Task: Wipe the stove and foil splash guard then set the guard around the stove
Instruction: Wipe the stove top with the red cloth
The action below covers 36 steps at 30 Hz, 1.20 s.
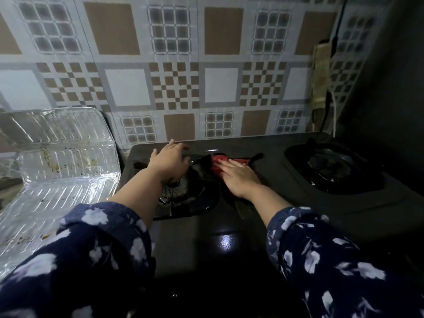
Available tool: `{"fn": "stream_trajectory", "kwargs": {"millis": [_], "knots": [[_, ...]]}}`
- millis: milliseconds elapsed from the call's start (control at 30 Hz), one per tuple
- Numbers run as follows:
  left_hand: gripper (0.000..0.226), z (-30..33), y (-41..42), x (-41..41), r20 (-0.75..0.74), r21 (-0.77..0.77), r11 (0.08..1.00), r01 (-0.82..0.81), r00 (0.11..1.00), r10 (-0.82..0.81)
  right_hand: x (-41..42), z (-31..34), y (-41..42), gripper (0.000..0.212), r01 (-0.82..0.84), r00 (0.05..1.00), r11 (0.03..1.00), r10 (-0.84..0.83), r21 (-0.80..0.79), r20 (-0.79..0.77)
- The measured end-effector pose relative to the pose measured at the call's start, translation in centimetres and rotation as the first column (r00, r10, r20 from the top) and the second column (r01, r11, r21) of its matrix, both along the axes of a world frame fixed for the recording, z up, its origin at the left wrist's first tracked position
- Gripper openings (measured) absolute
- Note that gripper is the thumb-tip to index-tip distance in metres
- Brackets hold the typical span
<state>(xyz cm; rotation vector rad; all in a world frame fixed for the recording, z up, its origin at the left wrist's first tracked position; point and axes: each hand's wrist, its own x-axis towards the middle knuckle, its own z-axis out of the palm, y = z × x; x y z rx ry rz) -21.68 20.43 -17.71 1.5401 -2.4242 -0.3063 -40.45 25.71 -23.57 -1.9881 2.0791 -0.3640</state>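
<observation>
At nine o'clock the guard is being left folded beside the stove, still spattered, awaiting wiping. The left hand, fingers spread, is being braced on the left burner, perhaps lifting its grate. At one o'clock a red cloth is being pressed flat under the right hand, fingers together, for wiping.

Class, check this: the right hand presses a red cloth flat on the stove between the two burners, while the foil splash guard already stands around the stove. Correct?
Not quite. The head view shows the foil splash guard lying off to the left of the stove, not around it. The right hand does press the red cloth flat between the burners.
</observation>
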Motion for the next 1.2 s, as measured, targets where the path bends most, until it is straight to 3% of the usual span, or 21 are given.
{"fn": "stream_trajectory", "kwargs": {"millis": [300, 633, 767, 1067, 1200], "knots": [[0.044, -0.6, 6.4, 4.0, 0.000, 0.012, 0.985, 0.173, 0.985, -0.173, 5.4, -0.4, 9.2, 0.048, 0.226, 0.973, 0.974, -0.227, -0.028, -0.045], [0.041, -2.4, 10.4, 11.0, -0.040, -0.020, 0.978, 0.210, 0.977, -0.210, 13.9, -1.1, 14.6, 0.048, 0.343, 0.931, 0.928, -0.356, -0.148, -0.076], [0.039, -2.9, 10.6, 13.6, -0.056, -0.019, 0.984, 0.177, 0.982, -0.178, 17.9, -1.1, 15.3, 0.046, 0.230, 0.964, 0.950, -0.253, -0.213, -0.083], [0.037, -4.1, 10.8, 18.2, -0.137, 0.007, 0.995, -0.102, 0.985, 0.102, 22.4, -1.5, 14.0, 0.054, -0.048, 0.992, 0.943, 0.005, -0.328, -0.128], [0.037, -5.2, 11.4, 19.4, -0.154, 0.054, 0.977, -0.207, 0.965, 0.213, 24.3, -1.1, 11.7, 0.051, -0.198, 0.979, 0.945, 0.176, -0.262, -0.107]]}}
